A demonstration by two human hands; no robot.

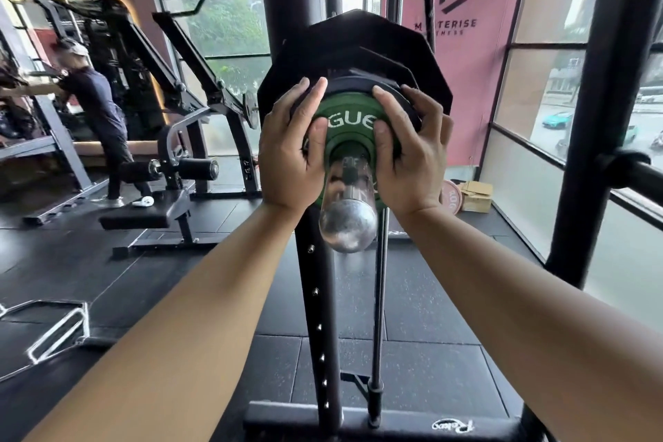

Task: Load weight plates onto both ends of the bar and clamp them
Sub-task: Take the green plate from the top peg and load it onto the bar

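Head view: the large black plate point(358, 47) sits farthest in on the bar sleeve point(348, 222), and the small green plate point(349, 122) is nearer the sleeve's tip. The left hand point(290, 154) and right hand point(412, 154) grip the green plate's opposite rims, thumbs on its face. It looks dense, rigid and smooth, so a hold on the rim either side of the sleeve suits it.

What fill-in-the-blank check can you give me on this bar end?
The small plate held between the left hand and right hand is ____ in colour. The letters showing on it read ____. The large plate behind it on the bar sleeve is ____.
Missing: green; GUE; black.
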